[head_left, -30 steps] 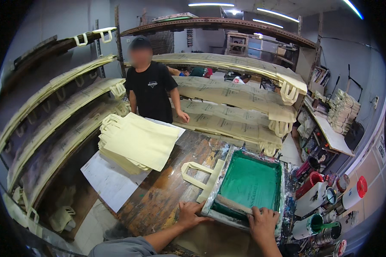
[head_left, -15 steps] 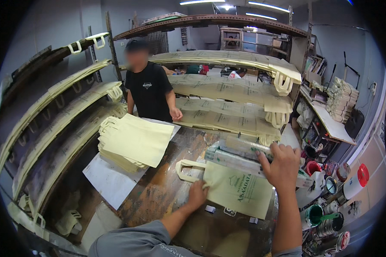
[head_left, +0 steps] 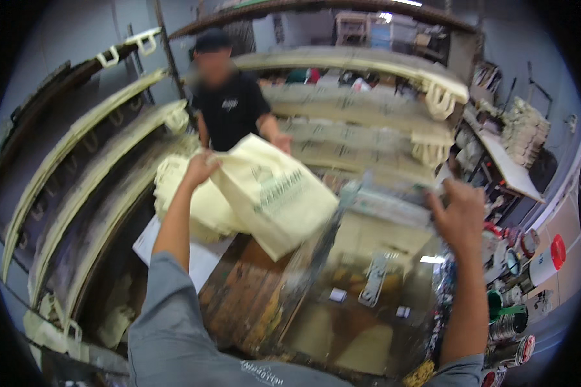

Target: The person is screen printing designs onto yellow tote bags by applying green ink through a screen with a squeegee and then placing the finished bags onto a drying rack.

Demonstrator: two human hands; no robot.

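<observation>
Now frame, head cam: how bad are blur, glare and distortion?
Head view: overall softness, with the lettering on the printed cream fabric bag smeared and the bare left hand holding it soft-edged; head view: a bright white glare strip and dimmer reflections on the glossy work surface; head view: fisheye bows the long row of stacked cream bags at left, corners black.

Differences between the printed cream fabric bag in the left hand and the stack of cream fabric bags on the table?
Print: the printed cream fabric bag shows a dark greenish design; the visible top of the stack of cream fabric bags looks plain.
Pose: the bag hangs tilted from the left hand; the stack lies flat.
Count: the bag is single; the stack holds several.
Shared: cream colour.
</observation>
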